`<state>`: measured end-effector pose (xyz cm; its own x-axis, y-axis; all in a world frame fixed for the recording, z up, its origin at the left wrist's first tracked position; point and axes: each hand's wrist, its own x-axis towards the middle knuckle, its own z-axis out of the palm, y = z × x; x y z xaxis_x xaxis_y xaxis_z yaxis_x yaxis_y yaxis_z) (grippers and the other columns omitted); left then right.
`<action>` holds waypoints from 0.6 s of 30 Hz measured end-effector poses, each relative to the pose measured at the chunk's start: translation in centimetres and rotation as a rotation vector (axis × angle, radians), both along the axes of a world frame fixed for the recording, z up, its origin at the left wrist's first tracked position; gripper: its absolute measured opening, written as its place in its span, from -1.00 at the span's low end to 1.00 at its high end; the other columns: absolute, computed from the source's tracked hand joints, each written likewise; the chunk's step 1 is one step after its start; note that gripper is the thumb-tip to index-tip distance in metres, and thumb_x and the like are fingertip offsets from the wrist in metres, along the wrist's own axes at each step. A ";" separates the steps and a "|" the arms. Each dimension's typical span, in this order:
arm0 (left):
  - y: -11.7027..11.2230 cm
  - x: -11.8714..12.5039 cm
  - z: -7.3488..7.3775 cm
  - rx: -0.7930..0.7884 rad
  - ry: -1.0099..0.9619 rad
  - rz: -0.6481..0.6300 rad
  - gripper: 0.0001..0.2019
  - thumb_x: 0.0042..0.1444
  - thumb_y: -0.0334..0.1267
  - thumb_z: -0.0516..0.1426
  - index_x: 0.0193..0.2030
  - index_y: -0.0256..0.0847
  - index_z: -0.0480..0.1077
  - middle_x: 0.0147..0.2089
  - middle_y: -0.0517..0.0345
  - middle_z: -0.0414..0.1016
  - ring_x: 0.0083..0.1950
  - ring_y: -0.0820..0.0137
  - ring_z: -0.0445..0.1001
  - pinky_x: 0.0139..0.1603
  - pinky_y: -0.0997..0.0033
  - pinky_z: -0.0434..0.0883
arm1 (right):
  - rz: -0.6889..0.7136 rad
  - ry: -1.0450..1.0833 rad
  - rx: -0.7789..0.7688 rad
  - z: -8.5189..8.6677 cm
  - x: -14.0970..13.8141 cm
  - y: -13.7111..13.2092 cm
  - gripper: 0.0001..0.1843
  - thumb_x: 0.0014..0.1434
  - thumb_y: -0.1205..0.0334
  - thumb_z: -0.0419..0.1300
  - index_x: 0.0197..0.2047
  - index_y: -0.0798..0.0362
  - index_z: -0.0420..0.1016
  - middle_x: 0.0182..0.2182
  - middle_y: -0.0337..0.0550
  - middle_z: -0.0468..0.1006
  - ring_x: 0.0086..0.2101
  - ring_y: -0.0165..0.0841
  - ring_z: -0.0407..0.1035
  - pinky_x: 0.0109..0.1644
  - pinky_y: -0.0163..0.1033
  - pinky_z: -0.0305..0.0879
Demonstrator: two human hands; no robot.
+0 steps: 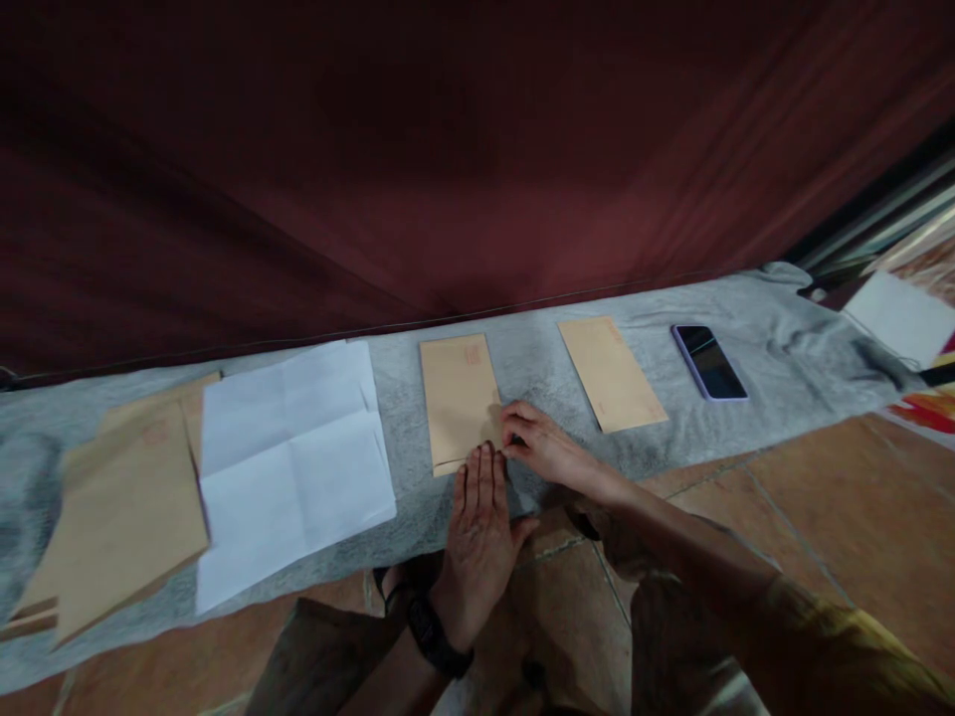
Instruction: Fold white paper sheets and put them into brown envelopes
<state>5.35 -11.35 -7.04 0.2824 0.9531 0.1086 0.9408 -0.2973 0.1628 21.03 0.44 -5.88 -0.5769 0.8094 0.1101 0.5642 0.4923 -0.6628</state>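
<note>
A brown paper envelope (457, 393) lies on the grey cloth in front of me, a small red print near its top. Across its lower right corner my left hand (477, 522) rests flat, fingers stretched out and thumb to the side, a black band on its wrist. My right hand (548, 447) is closed in a pinch at the envelope's lower right edge, close to my left fingertips. A flap line shows along the envelope's bottom end. To the right lies a second brown envelope (612, 373), apart from both hands.
Creased white paper sheets (298, 457) and a pile of brown envelopes (138, 497) lie to the left. A phone with a purple edge (708, 363) is at the right. The grey cloth (522, 348) borders a dark red curtain (448, 199) behind and tiled floor (806, 497) in front.
</note>
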 end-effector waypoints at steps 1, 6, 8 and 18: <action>-0.1 0.1 0.0 -0.007 0.004 0.007 -0.17 0.27 0.11 0.08 0.48 -0.44 0.01 0.52 -0.36 0.00 0.55 -0.03 -0.06 0.49 -0.13 0.10 | 0.003 0.004 -0.001 0.0 0.0 0.0 -0.87 0.18 0.48 0.23 -0.27 0.07 0.48 -0.06 -0.07 0.44 0.00 -0.28 0.37 0.13 -0.14 0.34; -0.3 0.1 -0.1 -0.023 -0.002 0.057 -0.15 0.24 0.14 0.09 0.49 -0.40 0.01 0.52 -0.39 -0.01 0.54 -0.08 -0.05 0.48 -0.21 0.07 | 0.002 0.025 0.004 0.0 0.1 0.0 -0.85 0.18 0.51 0.21 -0.28 0.06 0.48 -0.07 -0.08 0.44 -0.01 -0.28 0.37 0.13 -0.16 0.34; -0.4 -0.1 0.0 -0.026 -0.012 0.085 -0.14 0.23 0.14 0.11 0.49 -0.40 0.01 0.52 -0.40 -0.03 0.54 -0.10 -0.06 0.48 -0.20 0.08 | 0.001 0.022 0.010 -0.1 0.1 0.0 -0.83 0.17 0.52 0.21 -0.28 0.06 0.48 -0.07 -0.07 0.45 0.00 -0.28 0.36 0.12 -0.16 0.34; -0.8 -0.5 0.5 -0.020 -0.014 0.159 -0.10 0.20 0.13 0.15 0.49 -0.42 0.00 0.53 -0.43 -0.08 0.55 -0.18 -0.18 0.49 -0.29 0.01 | 0.038 -0.012 0.075 1.0 0.4 -0.1 -0.85 0.30 0.44 0.13 -0.19 0.06 0.51 -0.04 -0.03 0.50 0.02 -0.27 0.40 0.15 -0.12 0.37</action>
<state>4.80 -12.11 -6.58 0.1258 0.9878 0.0917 0.9733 -0.1408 0.1812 21.39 0.37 -4.88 -0.6085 0.7767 0.1624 0.5519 0.5613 -0.6167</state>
